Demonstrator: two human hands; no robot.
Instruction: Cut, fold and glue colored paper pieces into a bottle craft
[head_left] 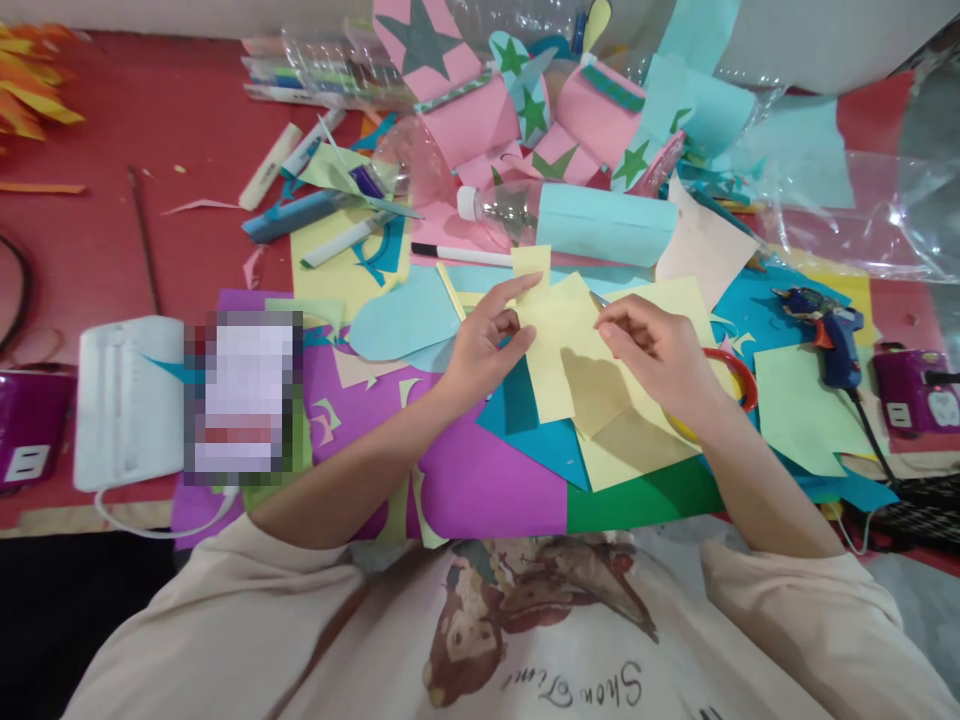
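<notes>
A pale yellow paper piece (559, 345) is held up between both hands above a layer of coloured sheets. My left hand (487, 345) pinches its left edge with thumb and fingers, the forefinger stretched along the top. My right hand (656, 350) grips its right edge, fingers curled and pressed together. Below lie more yellow sheets (630, 440), a teal sheet (536, 430), a purple sheet (480, 480) and a green sheet (645, 495). A red and yellow ring-shaped thing (739, 385) shows behind my right wrist.
A clear plastic bottle (502, 210) wrapped in light blue paper lies behind. A blue glue gun (829, 330) rests at right, with its cable trailing. Markers (461, 255), pink papers with green stars (480, 110), a white box (127, 400) and purple devices (915, 390) surround the red tabletop.
</notes>
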